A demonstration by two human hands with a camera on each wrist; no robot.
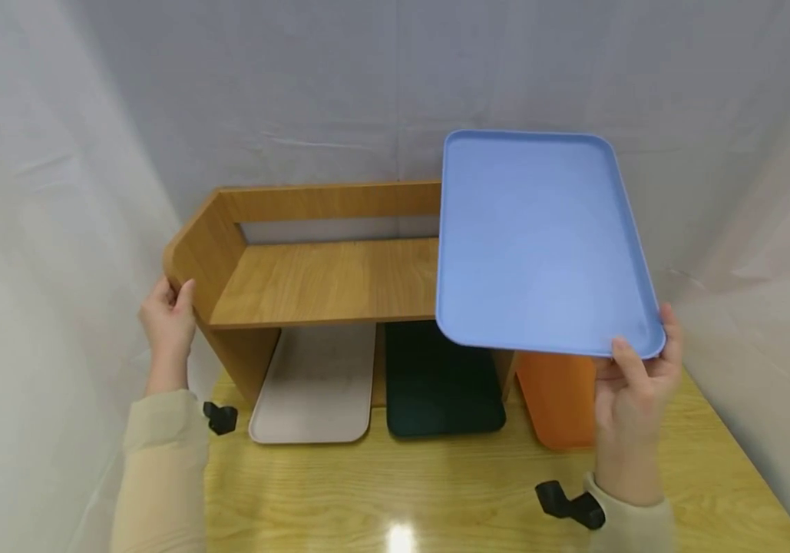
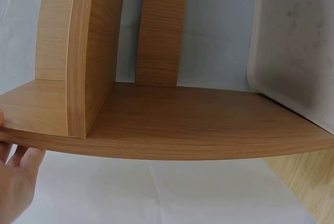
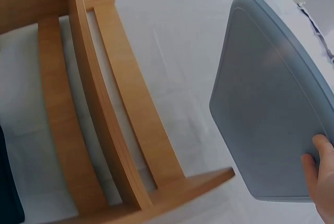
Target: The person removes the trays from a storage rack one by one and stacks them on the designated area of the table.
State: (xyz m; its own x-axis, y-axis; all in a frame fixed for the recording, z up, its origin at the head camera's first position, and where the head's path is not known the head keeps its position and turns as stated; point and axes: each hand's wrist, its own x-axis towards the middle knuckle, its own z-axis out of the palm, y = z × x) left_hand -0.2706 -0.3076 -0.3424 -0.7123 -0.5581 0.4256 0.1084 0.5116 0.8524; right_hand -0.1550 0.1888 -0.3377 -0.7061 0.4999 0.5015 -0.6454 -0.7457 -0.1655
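My right hand [image 1: 638,395] grips a blue tray [image 1: 540,238] by its near right corner, thumb on the upper face and fingers beneath. The tray is held up, overlapping the right end of a wooden shelf [image 1: 339,280] in the head view. In the right wrist view the tray's underside [image 3: 271,104] shows beside the shelf. My left hand [image 1: 170,319] holds the front edge of the shelf's left side panel [image 1: 204,253], thumb on the inner side. In the left wrist view, fingers [image 2: 31,161] curl around that panel's edge.
Under the shelf board, a pale pinkish-grey tray [image 1: 318,392] lies on the left and a dark green tray [image 1: 439,384] beside it. An orange tray [image 1: 560,399] lies to the right of the shelf on the wooden table [image 1: 339,491]. Pale sheeting [image 1: 339,84] hangs behind and at both sides.
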